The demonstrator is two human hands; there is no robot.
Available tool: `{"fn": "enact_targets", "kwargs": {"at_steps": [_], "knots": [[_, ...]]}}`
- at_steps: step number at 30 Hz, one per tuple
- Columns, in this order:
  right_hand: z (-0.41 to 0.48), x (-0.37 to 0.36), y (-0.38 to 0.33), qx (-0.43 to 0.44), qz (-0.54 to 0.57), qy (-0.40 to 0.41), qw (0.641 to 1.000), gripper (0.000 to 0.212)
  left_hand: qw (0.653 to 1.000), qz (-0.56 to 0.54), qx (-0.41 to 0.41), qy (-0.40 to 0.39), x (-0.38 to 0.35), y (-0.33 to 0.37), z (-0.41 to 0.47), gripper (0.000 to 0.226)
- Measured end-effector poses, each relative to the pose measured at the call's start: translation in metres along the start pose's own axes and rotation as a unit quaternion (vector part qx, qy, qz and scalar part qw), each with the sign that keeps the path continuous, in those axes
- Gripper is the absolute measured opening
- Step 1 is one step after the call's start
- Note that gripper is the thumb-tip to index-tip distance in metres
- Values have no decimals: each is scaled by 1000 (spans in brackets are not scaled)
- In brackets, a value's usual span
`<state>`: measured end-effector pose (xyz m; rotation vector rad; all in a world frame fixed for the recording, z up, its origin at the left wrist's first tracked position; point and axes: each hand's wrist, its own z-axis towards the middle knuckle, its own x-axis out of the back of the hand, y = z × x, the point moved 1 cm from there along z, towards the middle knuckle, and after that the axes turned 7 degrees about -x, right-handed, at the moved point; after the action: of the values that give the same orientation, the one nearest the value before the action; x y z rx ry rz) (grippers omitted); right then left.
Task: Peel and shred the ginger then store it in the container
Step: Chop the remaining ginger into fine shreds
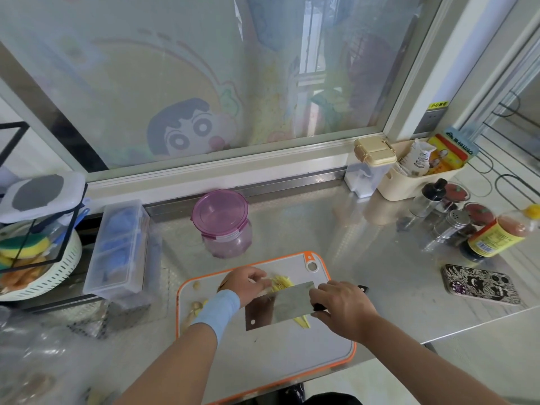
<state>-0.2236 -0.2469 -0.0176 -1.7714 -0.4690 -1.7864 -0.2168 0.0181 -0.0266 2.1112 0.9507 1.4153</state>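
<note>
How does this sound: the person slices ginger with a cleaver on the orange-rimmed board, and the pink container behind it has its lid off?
One slip: the head view shows the pink container with its lid on. The rest holds.

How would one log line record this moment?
phase: shredding | right hand: grips steel cleaver | left hand: holds yellow ginger on orange-rimmed cutting board | pink-lidded container: closed

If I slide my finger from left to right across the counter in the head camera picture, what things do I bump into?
White colander → clear plastic box → pink container → beige-lidded jar → sauce bottle.
</note>
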Motion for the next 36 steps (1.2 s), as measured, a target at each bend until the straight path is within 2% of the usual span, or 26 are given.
{"fn": "enact_targets", "kwargs": {"at_steps": [2,3,6,8,11,13,16,18,20,22,24,29,32,36], "knots": [[0,2,-1,-2,-4,-2,1000,37,999,20,-8,-40,0,-1,-3,37],[0,3,-1,0,-6,-5,1000,36,999,39,-4,-35,1,-3,-4,35],[-1,4,-1,-6,7,-20,1000,31,999,31,11,40,8,-6,-1,27],[-3,5,1,-23,18,-37,999,24,999,6,4,48,9,-3,-1,27],[-2,13,-1,-76,46,-92,992,18,998,11,-17,55,13,2,-1,26],[-2,18,0,-153,91,-134,975,16,997,0,-16,78,18,2,0,31],[0,20,6,-276,176,-183,927,20,984,-95,29,150,26,4,3,40],[5,14,9,-343,247,-186,887,26,971,-154,56,175,26,9,5,34],[11,4,13,-402,322,-177,839,32,974,-175,60,131,17,18,5,30],[18,-6,17,-461,391,-165,779,35,983,-152,54,85,3,25,7,35],[23,-16,23,-492,416,-155,748,34,993,-97,39,55,-10,26,9,35],[41,-33,37,-513,420,-142,735,31,994,102,-26,-6,-30,19,20,50],[54,-42,40,-501,367,-167,766,26,983,183,7,-34,-29,13,26,51],[60,-47,42,-460,299,-188,814,14,977,202,16,-63,-30,1,28,55]]}}
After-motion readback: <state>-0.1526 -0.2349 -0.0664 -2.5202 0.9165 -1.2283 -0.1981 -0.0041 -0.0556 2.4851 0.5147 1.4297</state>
